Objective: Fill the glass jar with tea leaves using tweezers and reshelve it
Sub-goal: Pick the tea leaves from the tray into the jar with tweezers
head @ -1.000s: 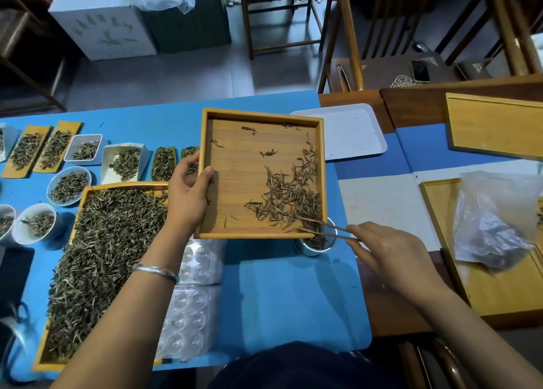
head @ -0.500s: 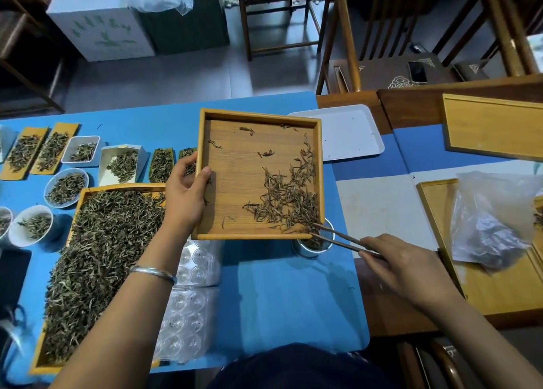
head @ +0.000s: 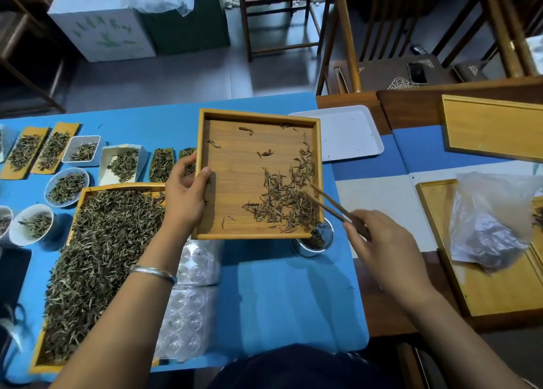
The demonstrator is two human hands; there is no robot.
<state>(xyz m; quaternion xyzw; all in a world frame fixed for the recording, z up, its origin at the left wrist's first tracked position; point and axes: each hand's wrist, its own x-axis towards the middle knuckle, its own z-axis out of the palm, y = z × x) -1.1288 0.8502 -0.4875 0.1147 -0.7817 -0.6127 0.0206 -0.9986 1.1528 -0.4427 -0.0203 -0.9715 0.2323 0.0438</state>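
From the head camera, the left hand grips the left edge of a square bamboo tray, thumb hooked over the rim and fingers underneath, holding it above the blue counter. A loose heap of brown tea leaves has gathered toward the tray's near right corner, with a few stray leaves scattered higher on the tray floor. The right hand pinches a pair of dark tweezers near their back end; the two slim tips are slightly parted and reach over the tray's right rim into the edge of the heap. Just below that near right corner stands the glass jar, upright on the counter, partly covered by the tray, with dark leaves visible inside it. A silver bangle circles the left wrist. To the left lies a long wooden tray heaped with greenish dried leaves, and beyond it a row of small dishes and slats each carrying a sample of leaves. Clear plastic blister packs lie between the long tray and the bare blue surface. A white rectangular tray sits beyond the held tray, to its right. Far right, a crumpled plastic bag rests on another bamboo tray.
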